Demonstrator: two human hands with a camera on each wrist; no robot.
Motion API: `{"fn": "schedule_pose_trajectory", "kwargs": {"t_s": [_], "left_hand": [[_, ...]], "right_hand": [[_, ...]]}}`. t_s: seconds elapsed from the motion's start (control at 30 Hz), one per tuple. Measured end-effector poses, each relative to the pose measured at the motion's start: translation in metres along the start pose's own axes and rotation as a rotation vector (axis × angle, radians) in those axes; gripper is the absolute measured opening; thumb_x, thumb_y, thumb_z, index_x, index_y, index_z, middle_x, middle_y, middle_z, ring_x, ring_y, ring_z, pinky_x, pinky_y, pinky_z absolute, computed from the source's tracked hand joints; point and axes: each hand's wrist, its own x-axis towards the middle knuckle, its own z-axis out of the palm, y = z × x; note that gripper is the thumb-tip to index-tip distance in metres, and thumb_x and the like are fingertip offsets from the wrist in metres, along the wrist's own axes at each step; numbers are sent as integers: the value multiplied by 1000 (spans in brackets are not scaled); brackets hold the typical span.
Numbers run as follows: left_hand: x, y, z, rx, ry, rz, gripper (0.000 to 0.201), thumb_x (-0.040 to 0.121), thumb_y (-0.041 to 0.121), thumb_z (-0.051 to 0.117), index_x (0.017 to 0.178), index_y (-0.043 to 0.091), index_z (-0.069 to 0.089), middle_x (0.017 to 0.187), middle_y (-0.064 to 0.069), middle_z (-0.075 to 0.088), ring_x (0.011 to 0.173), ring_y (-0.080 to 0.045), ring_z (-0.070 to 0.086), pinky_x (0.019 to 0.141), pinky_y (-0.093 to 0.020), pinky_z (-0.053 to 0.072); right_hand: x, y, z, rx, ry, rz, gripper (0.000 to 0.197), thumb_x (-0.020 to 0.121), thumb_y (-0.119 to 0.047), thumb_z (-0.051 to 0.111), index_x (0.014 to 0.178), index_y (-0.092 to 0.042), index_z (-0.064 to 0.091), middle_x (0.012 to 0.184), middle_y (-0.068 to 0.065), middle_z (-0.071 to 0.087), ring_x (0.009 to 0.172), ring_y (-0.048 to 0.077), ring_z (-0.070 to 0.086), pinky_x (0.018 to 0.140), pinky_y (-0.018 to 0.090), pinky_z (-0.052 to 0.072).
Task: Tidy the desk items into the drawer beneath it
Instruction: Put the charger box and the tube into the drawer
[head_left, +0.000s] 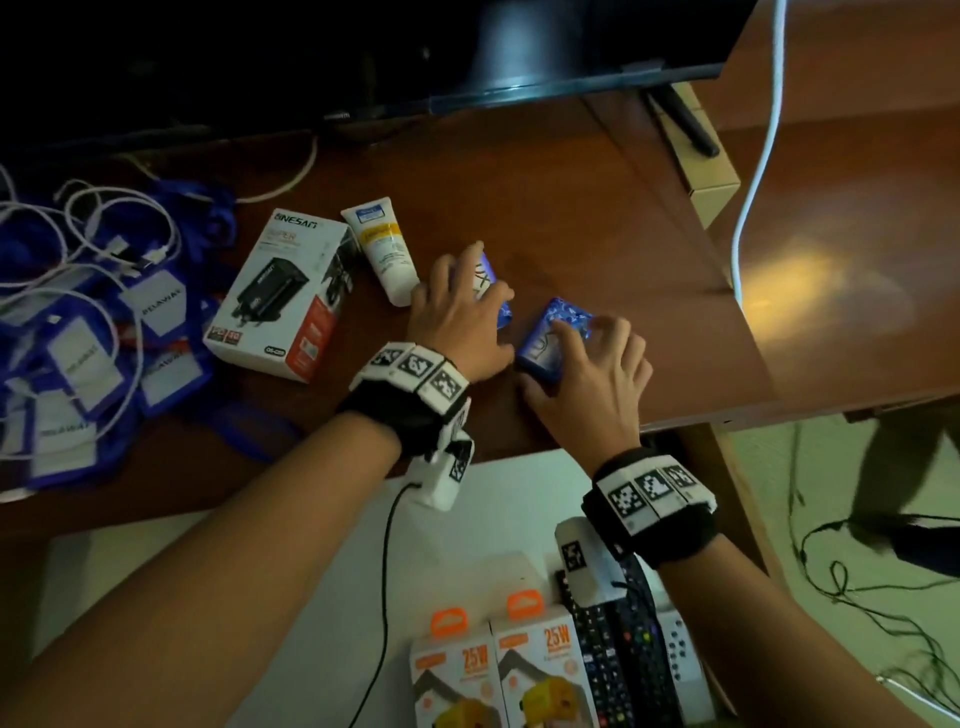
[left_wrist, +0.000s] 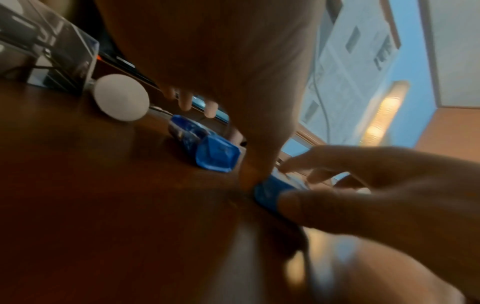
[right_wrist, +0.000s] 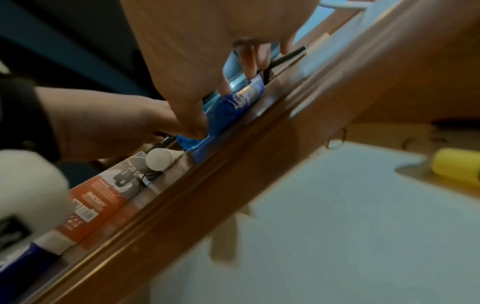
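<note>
On the brown desk (head_left: 597, 218), both hands work at two blue packs lying side by side near the front edge. The left hand (head_left: 457, 312) lies over the first blue pack (head_left: 493, 288), fingers curled round its far end and thumb at its near side, so the pack sits under the palm with only its right edge and some white lettering showing. The right hand (head_left: 592, 374) grasps the second blue pack (head_left: 553, 332), which lies flat on the desk just right of the first: the thumb presses the near short end, the fingers curl over the far right corner. The right wrist view shows that pack (right_wrist: 231, 107) still resting on the wood, the thumb tip at its lower end. In the left wrist view the first pack (left_wrist: 205, 146) lies on the desk below the palm; the picture is blurred, so how firmly it is held cannot be told.

Just left of the first pack lies a white tube (head_left: 382, 254), its cap end nearly touching the left hand. Left of the tube sits a white charger box (head_left: 280, 296). Farther left is a heap of blue lanyard badges (head_left: 88, 353) tangled with white cables (head_left: 93, 223).

Below the desk's front edge the open drawer (head_left: 291, 561) holds two orange-topped charger boxes (head_left: 498, 670) and, right of them, remote controls (head_left: 628, 654). A white cable (head_left: 758, 171) hangs across the desk's right side.
</note>
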Motion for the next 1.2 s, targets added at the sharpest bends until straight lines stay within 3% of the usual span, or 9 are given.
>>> {"fn": "schedule_pose_trajectory", "kwargs": {"t_s": [0.1, 0.17, 0.27, 0.37, 0.5, 0.63, 0.77, 0.87, 1.2], "left_hand": [[10, -5, 0, -99, -128, -13, 55, 82, 36, 64, 131, 35, 39, 159, -3, -7, 144, -34, -5, 113, -52, 16], [7, -4, 3, -83, -82, 10, 48, 83, 27, 62, 126, 32, 43, 157, -7, 4, 141, -37, 7, 112, -49, 22], [-7, 1, 9, -76, 19, 57, 41, 78, 23, 63, 116, 32, 51, 145, -6, 23, 125, -36, 28, 104, -41, 32], [-31, 7, 17, -181, 87, 30, 39, 74, 25, 66, 111, 32, 55, 137, -5, 32, 116, -33, 34, 98, -38, 35], [-84, 8, 33, -335, 185, 2, 54, 63, 32, 76, 114, 29, 57, 127, -3, 43, 106, -27, 40, 92, -34, 39], [-153, -7, 45, -401, 203, 29, 73, 53, 34, 77, 122, 24, 52, 121, -3, 47, 102, -28, 45, 90, -31, 34], [-225, -27, 69, -467, 8, 3, 85, 55, 41, 81, 130, 27, 44, 124, 0, 44, 110, -23, 41, 95, -30, 34], [-269, -46, 95, -479, -162, -51, 88, 59, 52, 80, 134, 31, 38, 128, 3, 42, 113, -20, 37, 97, -31, 38], [-332, -62, 136, -234, -588, -13, 107, 62, 37, 84, 143, 17, 18, 134, -7, 34, 122, -30, 34, 94, -41, 43]], "right_hand": [[8, -1, -2, 19, -84, -23, 55, 72, -43, 69, 118, -17, 53, 148, 16, 30, 136, 36, 23, 100, 51, 28], [12, 2, -2, 54, -135, -48, 57, 74, -39, 69, 121, -15, 48, 151, 10, 28, 141, 30, 18, 101, 50, 26], [10, 8, -2, 120, -124, -53, 57, 72, -34, 71, 120, -11, 49, 141, 10, 40, 133, 30, 33, 96, 49, 35], [-4, 15, -4, 186, -79, -80, 61, 63, -31, 80, 112, -5, 54, 123, 17, 51, 112, 40, 47, 86, 47, 44], [-42, 21, -9, 225, -44, -106, 67, 50, -31, 83, 106, -6, 55, 105, 14, 53, 93, 38, 48, 79, 35, 34], [-103, 14, -17, 312, -67, -59, 74, 49, -34, 80, 115, -11, 56, 105, 11, 51, 97, 33, 46, 80, 25, 28], [-162, 0, -10, 426, -183, -8, 72, 56, -42, 77, 118, -14, 54, 104, 7, 49, 96, 28, 47, 80, 31, 36], [-191, -13, 6, 436, -289, -22, 73, 56, -40, 83, 118, -14, 55, 104, 6, 49, 97, 25, 47, 78, 25, 31], [-228, -79, 34, 238, -560, -181, 76, 62, -35, 83, 126, -17, 47, 118, 8, 49, 109, 30, 46, 86, 40, 45]]}}
